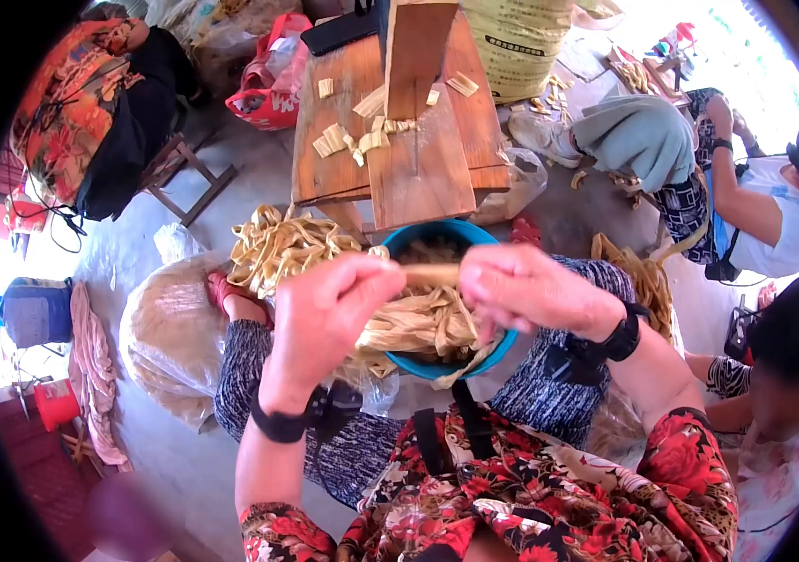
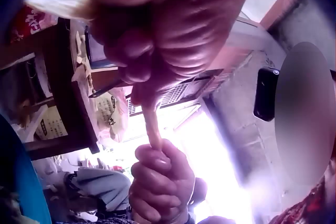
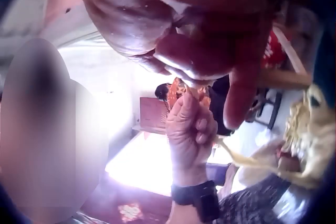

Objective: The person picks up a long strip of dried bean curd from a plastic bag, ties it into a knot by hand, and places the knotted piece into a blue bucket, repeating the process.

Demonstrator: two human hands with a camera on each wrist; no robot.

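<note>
A short pale tan strip (image 1: 431,274) is stretched between the two hands above a blue basin (image 1: 503,354). My left hand (image 1: 326,314) pinches its left end between thumb and fingers. My right hand (image 1: 535,288) grips the other end with curled fingers. In the left wrist view the strip (image 2: 152,127) runs from my left hand (image 2: 168,35) down to my right hand (image 2: 161,182). From the right wrist, my left hand (image 3: 189,129) shows beyond my right hand (image 3: 184,29). Folded pale strips (image 1: 418,328) lie in the basin beneath the hands.
A wooden bench (image 1: 343,84) with an upright board (image 1: 414,56) and small cut pieces stands ahead. More strips (image 1: 287,244) are heaped left of the basin, beside a plastic-covered bundle (image 1: 170,328). Other people sit at the right. A yellow sack (image 1: 517,47) stands behind.
</note>
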